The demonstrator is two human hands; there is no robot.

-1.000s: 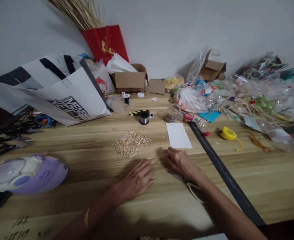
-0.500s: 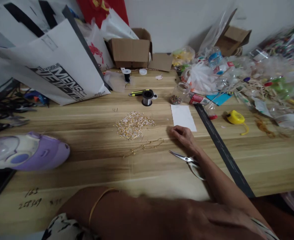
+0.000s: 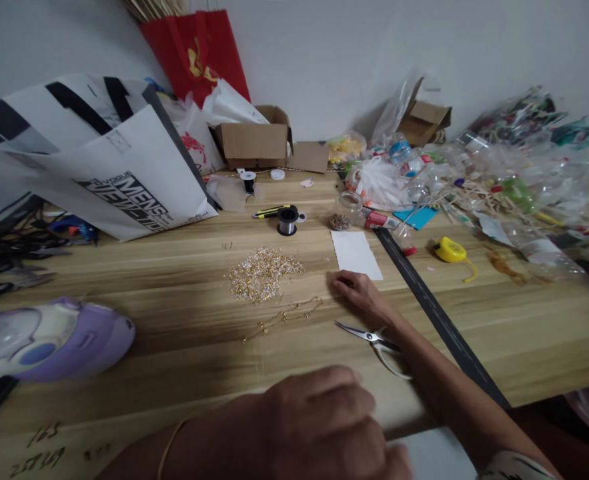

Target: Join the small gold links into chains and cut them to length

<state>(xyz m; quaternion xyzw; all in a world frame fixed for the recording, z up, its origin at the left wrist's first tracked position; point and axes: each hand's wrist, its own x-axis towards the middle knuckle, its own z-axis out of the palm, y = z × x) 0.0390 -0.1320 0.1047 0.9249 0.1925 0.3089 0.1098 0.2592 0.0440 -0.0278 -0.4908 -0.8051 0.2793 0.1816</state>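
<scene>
Your left hand (image 3: 324,427) is up close to the camera, blurred, fingers curled; can't tell if they grip anything. Your right hand (image 3: 358,292) is at the wooden tabletop, fingers bent in, grip unclear, just beside the white rectangular paper sheet (image 3: 357,255). Thin gold beaded chain (image 3: 265,327) lies loose between the gold-and-clear bead pile (image 3: 260,275) and you. White-handled metal scissors (image 3: 373,337) sit by your right forearm.

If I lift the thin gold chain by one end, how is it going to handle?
The gold chain will probably hang limp rather than hold its shape, since it lies in a loose, bent line on the table. It looks light, being so slender. The small gold pieces along it might snag, as they stick out from the strand.
</scene>
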